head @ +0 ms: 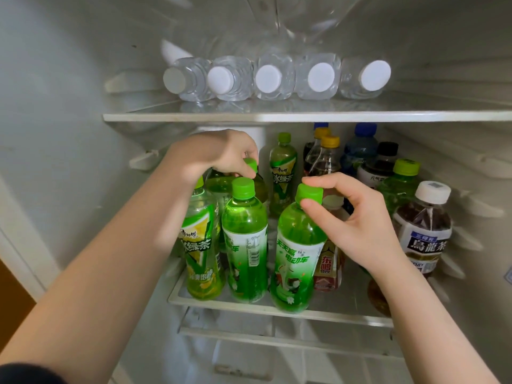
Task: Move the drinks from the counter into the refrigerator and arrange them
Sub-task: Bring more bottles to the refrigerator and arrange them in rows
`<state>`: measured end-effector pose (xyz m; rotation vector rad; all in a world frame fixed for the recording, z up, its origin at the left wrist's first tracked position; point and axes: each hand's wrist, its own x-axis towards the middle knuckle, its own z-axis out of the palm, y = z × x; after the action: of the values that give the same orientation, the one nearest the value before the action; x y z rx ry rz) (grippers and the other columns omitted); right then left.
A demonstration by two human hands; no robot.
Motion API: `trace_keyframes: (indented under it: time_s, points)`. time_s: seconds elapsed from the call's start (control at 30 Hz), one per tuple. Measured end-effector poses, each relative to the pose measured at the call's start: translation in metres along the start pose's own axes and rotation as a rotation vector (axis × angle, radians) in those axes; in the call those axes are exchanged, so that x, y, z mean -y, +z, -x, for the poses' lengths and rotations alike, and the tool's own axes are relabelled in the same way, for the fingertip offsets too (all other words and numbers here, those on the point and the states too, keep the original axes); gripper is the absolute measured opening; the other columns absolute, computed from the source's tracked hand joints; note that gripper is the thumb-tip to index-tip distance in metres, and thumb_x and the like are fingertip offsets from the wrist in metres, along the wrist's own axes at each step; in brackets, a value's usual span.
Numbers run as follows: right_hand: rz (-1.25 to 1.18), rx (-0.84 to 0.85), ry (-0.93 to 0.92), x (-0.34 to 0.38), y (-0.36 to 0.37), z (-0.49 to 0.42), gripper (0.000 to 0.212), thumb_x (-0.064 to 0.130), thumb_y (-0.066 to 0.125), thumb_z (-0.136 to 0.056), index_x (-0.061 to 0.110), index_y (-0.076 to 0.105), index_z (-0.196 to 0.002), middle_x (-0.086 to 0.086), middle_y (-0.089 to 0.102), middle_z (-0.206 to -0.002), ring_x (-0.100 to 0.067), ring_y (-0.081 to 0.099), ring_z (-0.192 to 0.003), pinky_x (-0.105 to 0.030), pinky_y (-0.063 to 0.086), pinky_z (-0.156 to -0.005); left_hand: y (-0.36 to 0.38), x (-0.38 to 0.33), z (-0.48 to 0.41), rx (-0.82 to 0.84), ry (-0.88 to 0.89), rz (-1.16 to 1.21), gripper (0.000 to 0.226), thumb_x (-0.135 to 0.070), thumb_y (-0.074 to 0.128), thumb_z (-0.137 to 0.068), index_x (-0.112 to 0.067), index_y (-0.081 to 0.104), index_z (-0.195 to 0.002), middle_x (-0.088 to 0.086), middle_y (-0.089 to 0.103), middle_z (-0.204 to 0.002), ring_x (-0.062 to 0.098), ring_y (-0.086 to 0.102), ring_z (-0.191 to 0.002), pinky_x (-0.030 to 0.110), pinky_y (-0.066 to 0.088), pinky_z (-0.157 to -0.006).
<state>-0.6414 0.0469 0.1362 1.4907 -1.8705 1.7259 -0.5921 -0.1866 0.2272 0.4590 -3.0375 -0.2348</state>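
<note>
At the front rim of the white-edged glass shelf (346,314), the right hand (357,225) is pinching the cap of a green plastic tea bottle with a white-and-green label (299,253), thumb in front and fingers curling over the top. The bottle is sitting at six o'clock in the view. Its long axis is running nearly upright, so the body is hanging at six o'clock from the grip; whether its base is bearing on the shelf I cannot tell. A matching green bottle with a barcode label (245,245) is standing just beside it at nine o'clock. Closing that gap looks like a short sideways shift, and the right hand is plainly the nearer one.

Deeper in, at eleven o'clock, the left hand (219,153) is gripping the green cap of a pale green bottle in the second row (259,187), mostly hidden. Farther back, assorted capped drinks are crowding the shelf towards two o'clock. At twelve o'clock, five clear water bottles with white caps (268,79) are lying on the upper shelf (277,116).
</note>
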Motion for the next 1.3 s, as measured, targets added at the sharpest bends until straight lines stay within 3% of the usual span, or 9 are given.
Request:
trace_keyframes:
  time_s: [0.17,0.43,0.6,0.73,0.87,1.07,1.13,1.2,1.3]
  points:
    - [0.001,-0.016,0.000,-0.005,0.001,-0.002,0.025,0.023,0.070,-0.082,0.033,0.064,-0.103,0.004,0.069,-0.096,-0.008,0.064,-0.091,-0.036,0.055,-0.083,-0.003,0.005,0.011,0.001,-0.027,0.003,0.030,-0.026,0.070,-0.084,-0.022,0.064,-0.114,-0.004,0.059,-0.099,0.017,0.057,-0.078,0.031,0.051,-0.077]
    - [-0.001,-0.029,0.012,-0.013,0.002,-0.005,0.023,0.019,0.069,-0.084,0.025,0.065,-0.106,0.006,0.069,-0.097,-0.011,0.065,-0.091,-0.038,0.055,-0.083,0.003,-0.002,0.023,-0.057,-0.036,0.009,0.039,-0.031,0.063,-0.089,-0.030,0.056,-0.128,-0.002,0.055,-0.132,0.003,0.045,-0.093,0.017,0.034,-0.079]
    - [0.002,-0.033,0.004,-0.015,0.004,-0.005,0.023,0.018,0.069,-0.084,0.025,0.065,-0.106,0.008,0.069,-0.098,-0.008,0.065,-0.090,-0.036,0.055,-0.083,0.000,-0.003,0.054,-0.156,-0.118,0.098,0.040,-0.036,0.050,-0.095,-0.026,0.048,-0.134,-0.004,0.055,-0.134,0.012,0.053,-0.098,0.022,0.038,-0.087]
    - [0.019,-0.029,-0.020,-0.016,0.005,-0.005,0.024,0.020,0.069,-0.085,0.029,0.064,-0.106,0.016,0.067,-0.100,-0.003,0.064,-0.092,-0.030,0.054,-0.083,0.021,0.013,0.095,-0.373,-0.197,0.183,0.044,-0.042,0.054,-0.091,-0.026,0.052,-0.132,-0.003,0.057,-0.132,0.018,0.052,-0.120,0.029,0.038,-0.102]
    - [0.047,-0.026,-0.049,-0.015,0.006,-0.006,0.025,0.019,0.068,-0.086,0.033,0.062,-0.106,0.021,0.065,-0.100,-0.001,0.063,-0.092,-0.028,0.053,-0.083,0.050,0.023,0.122,-0.416,-0.163,0.353,0.047,-0.032,0.061,-0.090,-0.030,0.047,-0.134,-0.004,0.059,-0.126,0.018,0.057,-0.108,0.035,0.044,-0.097]
    - [0.114,-0.073,-0.092,-0.007,0.010,0.001,0.023,0.027,0.066,-0.086,0.032,0.060,-0.107,0.022,0.063,-0.099,-0.005,0.063,-0.092,-0.039,0.053,-0.083,0.064,0.020,0.142,-0.668,-0.116,0.292,0.036,-0.027,0.059,-0.091,-0.032,0.056,-0.127,-0.015,0.060,-0.104,-0.014,0.050,-0.082,-0.002,0.033,-0.074]
    - [0.125,-0.118,-0.127,-0.003,0.012,0.008,0.022,0.032,0.064,-0.085,0.031,0.061,-0.106,0.019,0.063,-0.101,-0.012,0.063,-0.097,-0.044,0.050,-0.089,0.066,0.014,0.149,-0.684,-0.091,0.254,0.038,-0.035,0.060,-0.090,-0.034,0.056,-0.127,-0.014,0.059,-0.114,-0.003,0.053,-0.096,0.015,0.042,-0.086]
    - [0.123,-0.171,-0.191,0.000,0.013,0.016,0.020,0.031,0.061,-0.085,0.027,0.062,-0.104,0.015,0.064,-0.102,-0.012,0.062,-0.099,-0.034,0.050,-0.091,0.065,0.005,0.160,-0.710,-0.087,0.267,0.040,-0.045,0.054,-0.086,-0.042,0.054,-0.126,-0.021,0.055,-0.118,0.007,0.054,-0.110,0.037,0.048,-0.092]
    - [0.098,-0.266,-0.210,0.002,0.011,0.025,0.019,0.026,0.062,-0.085,0.020,0.064,-0.104,0.006,0.066,-0.103,-0.010,0.063,-0.099,-0.019,0.047,-0.088,0.057,-0.007,0.174,-0.749,-0.017,0.363,0.038,-0.054,0.048,-0.083,-0.052,0.050,-0.121,-0.024,0.059,-0.115,0.010,0.058,-0.107,0.047,0.049,-0.092]
